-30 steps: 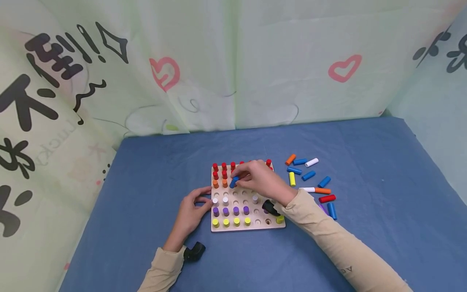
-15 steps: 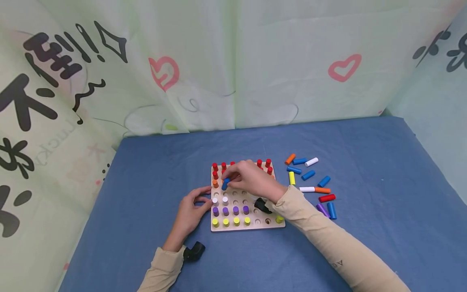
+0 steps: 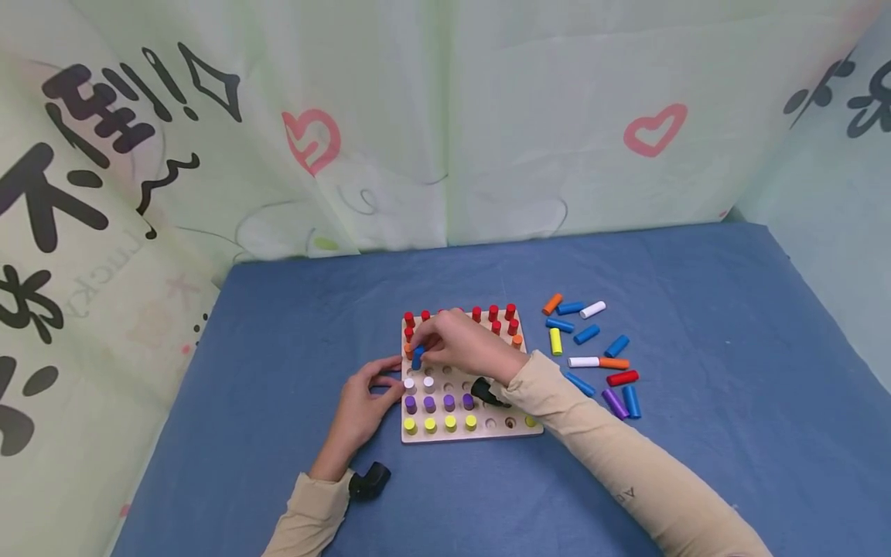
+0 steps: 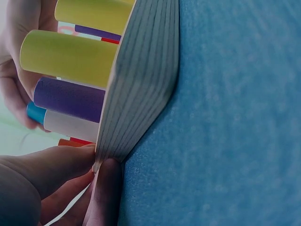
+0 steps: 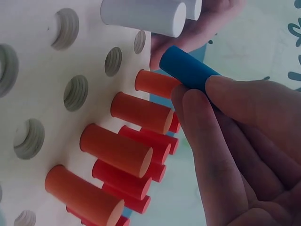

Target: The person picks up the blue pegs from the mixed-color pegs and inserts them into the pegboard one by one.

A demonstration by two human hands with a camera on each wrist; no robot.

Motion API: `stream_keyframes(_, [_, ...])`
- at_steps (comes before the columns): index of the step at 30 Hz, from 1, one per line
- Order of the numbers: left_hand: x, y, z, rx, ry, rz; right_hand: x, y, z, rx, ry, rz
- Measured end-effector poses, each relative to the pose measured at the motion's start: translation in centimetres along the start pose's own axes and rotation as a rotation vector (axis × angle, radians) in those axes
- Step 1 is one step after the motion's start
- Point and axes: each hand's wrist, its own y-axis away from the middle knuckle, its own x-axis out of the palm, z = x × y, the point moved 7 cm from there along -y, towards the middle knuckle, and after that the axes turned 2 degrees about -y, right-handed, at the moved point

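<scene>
A square wooden pegboard (image 3: 480, 435) lies on the blue cloth, with rows of red, orange, white, purple and yellow pegs standing in it. My right hand (image 3: 455, 348) pinches a blue peg (image 3: 418, 357) (image 5: 188, 70) just above the board's left side, near the orange pegs (image 5: 122, 150) and the empty holes (image 5: 75, 92). My left hand (image 3: 365, 402) rests against the board's left edge (image 4: 141, 89), fingertips (image 4: 106, 188) touching its corner. Yellow, purple and white pegs (image 4: 70, 56) stand beside it in the left wrist view.
Loose pegs lie on the cloth right of the board: several blue (image 3: 587, 334), orange (image 3: 553, 303), white (image 3: 593, 309), yellow (image 3: 555, 341), red (image 3: 622, 377) and purple (image 3: 614, 403). Printed fabric walls (image 3: 445, 124) close in the back and both sides.
My right hand has carried the blue peg leftward across the board, from its upper middle to the left columns. The left hand has stayed at the board's edge.
</scene>
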Motion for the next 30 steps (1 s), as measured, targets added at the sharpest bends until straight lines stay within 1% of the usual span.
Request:
stream_keyframes(4, [0.0, 0.0, 0.1, 0.0, -0.001, -0.001, 0.5, -0.4, -0.1, 0.014, 0.017, 0.019])
stream_keyframes(11, [0.1, 0.0, -0.1, 0.046, 0.006, -0.006, 0.7, -0.8, 0.2, -0.004, 0.058, 0.03])
stream_keyframes(16, [0.0, 0.1, -0.1, 0.044, 0.013, -0.008, 1.0, -1.1, 0.2, -0.033, 0.046, 0.052])
stream_keyframes(20, [-0.1, 0.2, -0.1, 0.037, 0.011, -0.01, 1.3, -1.3, 0.2, -0.032, 0.042, 0.086])
stream_keyframes(26, [0.0, 0.2, -0.1, 0.021, 0.002, -0.01, 1.6, -1.4, 0.2, -0.013, 0.074, 0.109])
stream_keyframes(30, [-0.1, 0.2, -0.1, 0.026, 0.0, -0.011, 1.8, -1.5, 0.1, -0.021, 0.105, 0.114])
